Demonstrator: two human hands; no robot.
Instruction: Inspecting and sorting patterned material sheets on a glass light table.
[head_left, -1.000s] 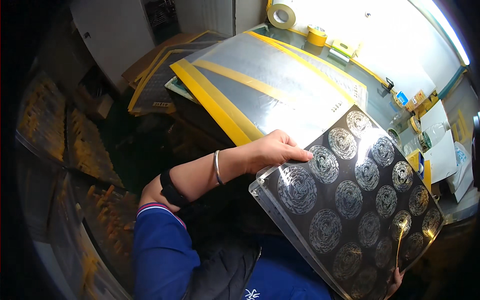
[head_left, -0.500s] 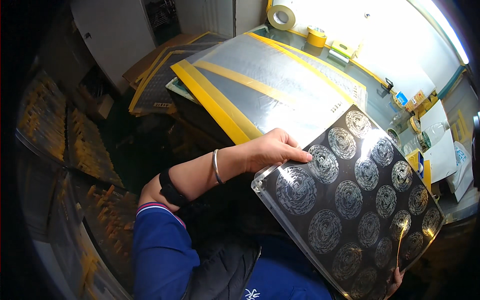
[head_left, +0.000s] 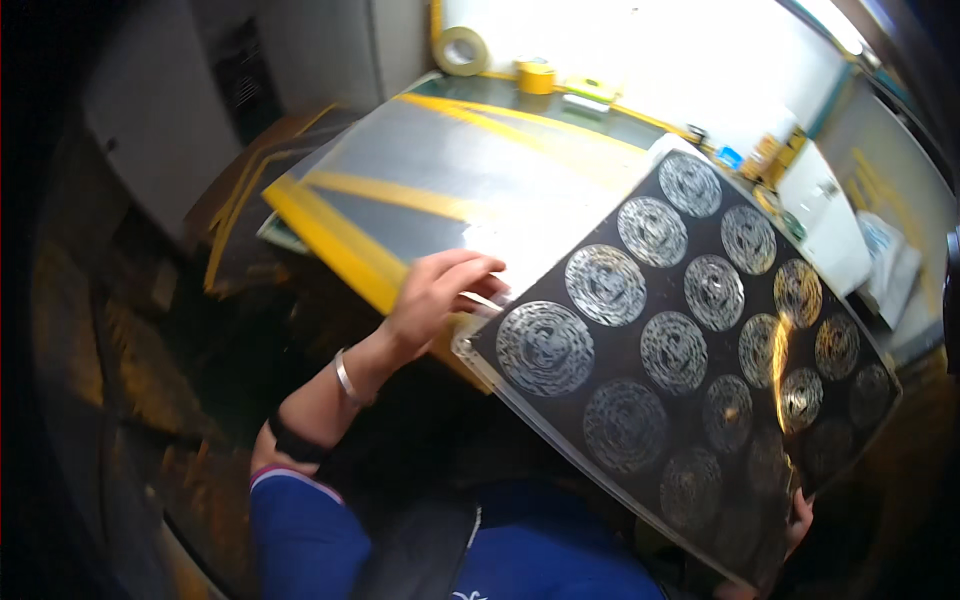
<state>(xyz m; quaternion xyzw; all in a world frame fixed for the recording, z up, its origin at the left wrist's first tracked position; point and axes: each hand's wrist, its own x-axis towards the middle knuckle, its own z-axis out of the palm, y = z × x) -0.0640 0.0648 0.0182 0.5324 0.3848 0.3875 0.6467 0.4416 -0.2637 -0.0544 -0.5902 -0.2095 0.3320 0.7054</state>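
The right hand (head_left: pixel 797 515) grips the low corner of a big, flat, shiny black sheet (head_left: pixel 690 350) covered in round silver swirls. The sheet is tilted up over the counter (head_left: pixel 480 160). The left hand (head_left: pixel 440 290) pinches its near edge with bent fingers. Farther off lie smooth grey panels with yellow stripes (head_left: pixel 400 190) and tape rolls (head_left: pixel 462 50).

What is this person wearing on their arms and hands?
The hands are bare, no gloves. The left hand has a thin silver bangle at the wrist and a black band further up the forearm, then a blue sleeve. Only the fingertips of the right hand show, with nothing worn.
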